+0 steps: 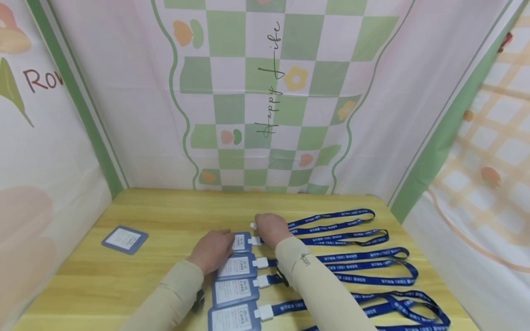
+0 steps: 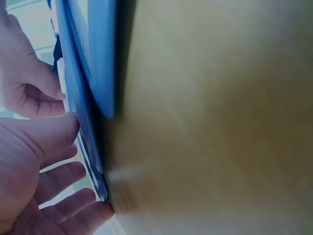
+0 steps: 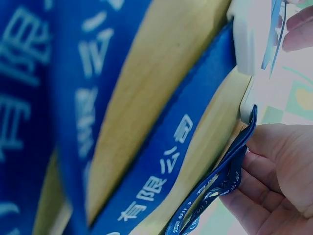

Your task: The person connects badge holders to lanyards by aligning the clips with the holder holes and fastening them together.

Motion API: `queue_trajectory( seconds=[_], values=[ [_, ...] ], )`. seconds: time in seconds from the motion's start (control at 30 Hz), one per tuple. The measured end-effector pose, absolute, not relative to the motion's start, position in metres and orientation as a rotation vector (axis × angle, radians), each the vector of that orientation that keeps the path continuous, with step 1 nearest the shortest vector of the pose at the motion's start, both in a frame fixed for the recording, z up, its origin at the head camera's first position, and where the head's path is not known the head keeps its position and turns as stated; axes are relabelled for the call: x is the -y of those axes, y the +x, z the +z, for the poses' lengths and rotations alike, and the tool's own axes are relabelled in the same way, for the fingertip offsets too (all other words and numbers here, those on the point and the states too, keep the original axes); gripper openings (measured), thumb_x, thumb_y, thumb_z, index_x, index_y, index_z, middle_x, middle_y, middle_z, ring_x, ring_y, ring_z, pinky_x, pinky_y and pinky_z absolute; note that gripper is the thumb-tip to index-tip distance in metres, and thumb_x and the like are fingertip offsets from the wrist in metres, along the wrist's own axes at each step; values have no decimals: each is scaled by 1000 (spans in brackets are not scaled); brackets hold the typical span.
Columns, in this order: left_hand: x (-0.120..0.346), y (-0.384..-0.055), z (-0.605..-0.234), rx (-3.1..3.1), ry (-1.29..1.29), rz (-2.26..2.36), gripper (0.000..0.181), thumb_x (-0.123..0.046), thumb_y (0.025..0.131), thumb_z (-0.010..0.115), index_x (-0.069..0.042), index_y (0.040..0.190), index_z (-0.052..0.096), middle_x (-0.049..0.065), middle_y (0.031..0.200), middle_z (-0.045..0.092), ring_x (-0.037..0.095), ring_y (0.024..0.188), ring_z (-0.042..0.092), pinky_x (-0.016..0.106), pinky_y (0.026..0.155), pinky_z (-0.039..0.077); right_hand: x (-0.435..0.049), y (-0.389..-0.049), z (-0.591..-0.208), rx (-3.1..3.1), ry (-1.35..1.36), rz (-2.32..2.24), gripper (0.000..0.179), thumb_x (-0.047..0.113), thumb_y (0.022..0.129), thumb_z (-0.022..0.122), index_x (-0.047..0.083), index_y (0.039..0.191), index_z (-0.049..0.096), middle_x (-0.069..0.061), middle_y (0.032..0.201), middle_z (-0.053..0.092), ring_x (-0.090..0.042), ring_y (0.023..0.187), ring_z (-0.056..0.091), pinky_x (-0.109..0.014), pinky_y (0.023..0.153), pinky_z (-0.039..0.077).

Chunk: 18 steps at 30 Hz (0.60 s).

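My left hand (image 1: 213,250) holds the farthest blue badge holder (image 1: 241,242) of a column by its edge. In the left wrist view, the thumb (image 2: 63,128) lies against the holder's edge, with the other fingers spread along it. With my right hand (image 1: 271,230) I grip the farthest navy lanyard (image 1: 331,216) close to its white clip (image 1: 253,225). The right wrist view shows the strap (image 3: 239,147) between thumb and fingers. Below, several badge holders with white ID cards, such as the nearest one (image 1: 232,318), lie attached to lanyards by white clips.
A separate blue badge holder (image 1: 125,239) lies at the left of the wooden table (image 1: 165,207). Lanyard loops (image 1: 401,271) stretch toward the table's right side, the nearest one crossing over itself. Patterned fabric curtains (image 1: 265,92) enclose the table at the back and sides.
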State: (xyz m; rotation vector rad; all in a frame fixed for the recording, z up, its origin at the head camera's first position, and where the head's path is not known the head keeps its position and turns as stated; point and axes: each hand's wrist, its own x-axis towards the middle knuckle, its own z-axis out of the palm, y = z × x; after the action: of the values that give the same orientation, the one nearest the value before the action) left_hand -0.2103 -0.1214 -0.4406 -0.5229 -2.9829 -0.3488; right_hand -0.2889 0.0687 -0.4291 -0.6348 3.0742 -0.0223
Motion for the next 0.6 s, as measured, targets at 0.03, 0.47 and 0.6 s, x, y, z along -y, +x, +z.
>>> queue_trajectory(
  seconds=[0.03,0.47,0.6],
  values=[
    [122,-210,-440,2981,-526,-354,32,-21,95,76,-5,123,72,19,131,70,40,115,69,54,102,58,-69,-289,-429,-3076,-639,-18,5,12,102,65,14,98,67,-4,91,72,-21,86,71,-36,78,64],
    [160,-203,-427,2998,-425,-370,36,-18,97,72,-4,130,68,16,126,73,36,115,70,53,100,59,-68,-292,-430,-3071,-653,17,5,13,102,65,14,98,68,-3,89,72,-20,84,70,-35,77,64],
    [181,-201,-426,3003,-379,-376,40,-17,98,69,-2,134,66,19,131,70,40,119,68,56,104,56,-69,-295,-432,-3077,-668,47,6,14,103,63,13,98,67,-4,88,72,-20,82,70,-35,74,64]
  ],
)
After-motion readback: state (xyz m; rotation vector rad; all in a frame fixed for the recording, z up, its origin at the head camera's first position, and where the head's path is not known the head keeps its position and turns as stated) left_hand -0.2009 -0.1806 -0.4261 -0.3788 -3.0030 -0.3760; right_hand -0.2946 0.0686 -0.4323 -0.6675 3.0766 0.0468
